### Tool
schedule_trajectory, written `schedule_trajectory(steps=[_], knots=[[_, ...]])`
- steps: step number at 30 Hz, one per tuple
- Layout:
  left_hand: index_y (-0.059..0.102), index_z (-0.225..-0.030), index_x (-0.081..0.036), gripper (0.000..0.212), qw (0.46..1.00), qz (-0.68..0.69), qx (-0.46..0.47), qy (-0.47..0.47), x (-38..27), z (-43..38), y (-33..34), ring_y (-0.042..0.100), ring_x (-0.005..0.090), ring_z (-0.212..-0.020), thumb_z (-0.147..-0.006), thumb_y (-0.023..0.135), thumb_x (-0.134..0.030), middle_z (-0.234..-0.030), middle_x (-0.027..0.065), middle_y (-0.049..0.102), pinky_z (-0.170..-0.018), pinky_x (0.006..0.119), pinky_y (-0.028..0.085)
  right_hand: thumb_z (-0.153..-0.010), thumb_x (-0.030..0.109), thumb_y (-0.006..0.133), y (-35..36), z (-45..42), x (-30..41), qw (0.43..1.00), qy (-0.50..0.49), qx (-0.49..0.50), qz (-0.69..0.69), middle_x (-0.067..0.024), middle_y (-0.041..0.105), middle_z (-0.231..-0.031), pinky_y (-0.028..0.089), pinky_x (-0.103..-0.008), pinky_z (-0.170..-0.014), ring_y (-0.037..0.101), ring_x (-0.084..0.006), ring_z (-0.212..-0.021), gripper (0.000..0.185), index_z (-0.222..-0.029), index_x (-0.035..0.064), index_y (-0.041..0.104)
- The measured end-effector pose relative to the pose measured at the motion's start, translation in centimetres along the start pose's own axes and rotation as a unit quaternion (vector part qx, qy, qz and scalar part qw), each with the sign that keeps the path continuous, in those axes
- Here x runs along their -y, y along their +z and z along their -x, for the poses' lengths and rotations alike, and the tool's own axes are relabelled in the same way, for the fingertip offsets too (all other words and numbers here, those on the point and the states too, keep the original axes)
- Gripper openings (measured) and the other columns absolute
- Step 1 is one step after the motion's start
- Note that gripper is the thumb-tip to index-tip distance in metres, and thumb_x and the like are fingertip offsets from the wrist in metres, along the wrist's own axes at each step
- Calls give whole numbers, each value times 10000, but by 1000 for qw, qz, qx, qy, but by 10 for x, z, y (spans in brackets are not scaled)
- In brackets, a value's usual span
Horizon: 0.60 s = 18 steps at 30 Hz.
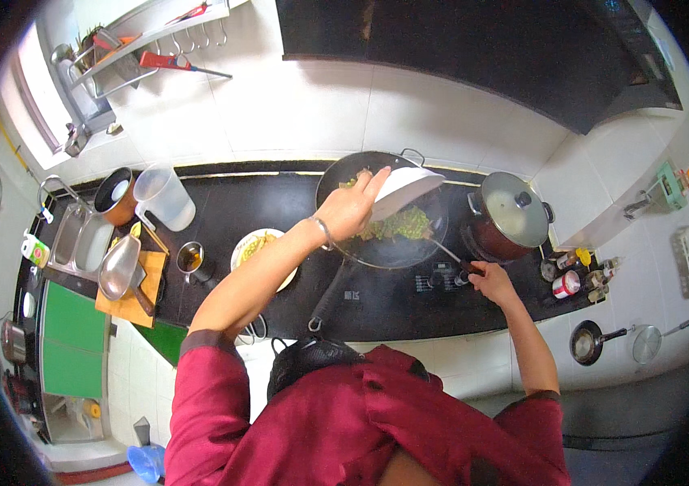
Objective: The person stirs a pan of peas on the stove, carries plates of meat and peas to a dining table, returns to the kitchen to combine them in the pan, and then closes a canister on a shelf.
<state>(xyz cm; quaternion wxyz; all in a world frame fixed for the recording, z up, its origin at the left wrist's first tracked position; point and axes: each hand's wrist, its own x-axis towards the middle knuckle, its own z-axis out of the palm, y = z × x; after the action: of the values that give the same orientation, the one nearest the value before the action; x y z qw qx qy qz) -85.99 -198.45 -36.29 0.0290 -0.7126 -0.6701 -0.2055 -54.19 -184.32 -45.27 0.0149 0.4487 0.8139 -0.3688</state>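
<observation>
My left hand [349, 209] grips a white bowl [408, 189] by its rim and holds it tipped over the wok [375, 260]. Green chopped food with brownish pieces [402, 226] lies in the wok, and a little more shows beneath my left fingers. The bowl's inside is hidden from me. In my right hand [493, 283] is the dark handle of a long metal spatula or ladle [446, 252], whose head is down in the food. The wok's long handle [327, 297] points toward me over the counter edge.
A lidded pot [511, 212] stands right of the wok, with seasoning bottles [566, 284] beyond it. Left are a plate of food [247, 243], a metal cup [190, 257], a plastic jug [165, 197], and a cutting board [153, 273] bearing a cleaver and metal bowl. A range hood [460, 54] hangs above.
</observation>
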Motion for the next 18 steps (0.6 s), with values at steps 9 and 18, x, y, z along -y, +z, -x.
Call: schedule_trajectory(steps=[9, 18], knots=[[144, -1318, -56, 769, 997, 2, 70, -35, 7, 27, 9, 563, 375, -654, -658, 534, 4, -986, 231, 464, -549, 430, 475, -758, 177, 610, -1, 8, 7, 1000, 10, 0, 11, -121, 628, -734, 453, -306, -643, 603, -192, -654, 427, -1147, 33, 512], [168, -1287, 9, 677, 935, 17, -53, -349, 32, 27, 33, 562, 411, -759, -704, 506, -62, -1017, 269, 453, -657, 453, 472, -748, 185, 623, 0, 0, 12, 1000, -8, -16, -6, -112, 624, -707, 453, -292, -629, 593, -168, -631, 421, -1139, 61, 527]])
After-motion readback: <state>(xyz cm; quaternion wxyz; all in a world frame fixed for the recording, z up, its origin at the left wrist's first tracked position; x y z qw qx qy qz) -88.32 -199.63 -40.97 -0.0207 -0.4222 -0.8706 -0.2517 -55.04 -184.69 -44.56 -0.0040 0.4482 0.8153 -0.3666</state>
